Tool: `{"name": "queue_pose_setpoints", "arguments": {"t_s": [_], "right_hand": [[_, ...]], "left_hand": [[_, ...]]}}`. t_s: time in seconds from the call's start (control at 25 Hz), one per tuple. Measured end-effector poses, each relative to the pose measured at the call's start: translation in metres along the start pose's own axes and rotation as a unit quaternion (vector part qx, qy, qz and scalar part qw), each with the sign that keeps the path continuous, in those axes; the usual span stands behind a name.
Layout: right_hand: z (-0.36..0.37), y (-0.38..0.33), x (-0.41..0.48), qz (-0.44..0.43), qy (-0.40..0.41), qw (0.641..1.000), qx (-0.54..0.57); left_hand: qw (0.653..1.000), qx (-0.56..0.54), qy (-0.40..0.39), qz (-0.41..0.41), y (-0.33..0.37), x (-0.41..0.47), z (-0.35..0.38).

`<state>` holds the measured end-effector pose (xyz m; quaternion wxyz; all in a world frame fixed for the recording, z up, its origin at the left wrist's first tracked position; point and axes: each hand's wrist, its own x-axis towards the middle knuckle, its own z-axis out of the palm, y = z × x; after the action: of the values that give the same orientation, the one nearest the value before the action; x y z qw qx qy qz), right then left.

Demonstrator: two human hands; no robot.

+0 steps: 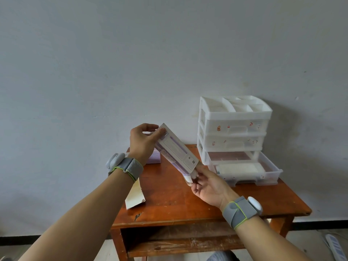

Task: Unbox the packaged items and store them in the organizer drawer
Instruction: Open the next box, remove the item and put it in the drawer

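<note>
A long white and purple carton [176,150] is held tilted above the wooden table [188,200]. My left hand [144,141] grips its upper end. My right hand [209,185] is at its open lower end, fingers pinching a white item [191,177] that sticks out of the carton. The white plastic organizer [235,132] stands at the table's back right. Its bottom drawer [250,170] is pulled out, and a white flat item lies inside it.
An empty opened carton [134,194] lies on the table's left side under my left wrist. Another purple box [154,158] stands behind my left hand. The wall is close behind the table. A shelf runs under the tabletop.
</note>
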<state>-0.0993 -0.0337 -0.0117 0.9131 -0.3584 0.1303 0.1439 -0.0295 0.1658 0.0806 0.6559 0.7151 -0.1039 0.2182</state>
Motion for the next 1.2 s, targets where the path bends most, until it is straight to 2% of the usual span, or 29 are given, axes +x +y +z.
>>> {"name": "queue_pose_setpoints", "arguments": {"t_s": [0.2,0.4,0.56,0.88,1.04,1.2], "right_hand": [[0.000,0.000,0.002,-0.051,0.054,0.997,0.011],[0.005,0.005,0.001,-0.102,0.054,0.993,0.016],[0.008,0.010,0.003,-0.147,0.102,0.983,0.027],[0.005,-0.032,-0.021,-0.300,0.219,0.918,-0.136],[-0.011,-0.065,-0.029,-0.308,0.242,0.917,-0.070],[-0.022,-0.076,-0.031,-0.278,0.232,0.930,-0.058]], "left_hand": [[0.999,-0.012,0.031,-0.027,-0.012,0.004,-0.007],[0.996,-0.035,0.049,-0.063,-0.018,0.006,-0.013],[0.990,-0.043,0.080,-0.110,-0.024,0.010,-0.023],[0.970,-0.018,0.158,-0.187,-0.045,0.018,-0.043],[0.974,0.042,0.107,-0.194,-0.053,0.015,-0.030],[0.969,0.182,0.013,-0.167,-0.058,0.006,-0.010]]}}
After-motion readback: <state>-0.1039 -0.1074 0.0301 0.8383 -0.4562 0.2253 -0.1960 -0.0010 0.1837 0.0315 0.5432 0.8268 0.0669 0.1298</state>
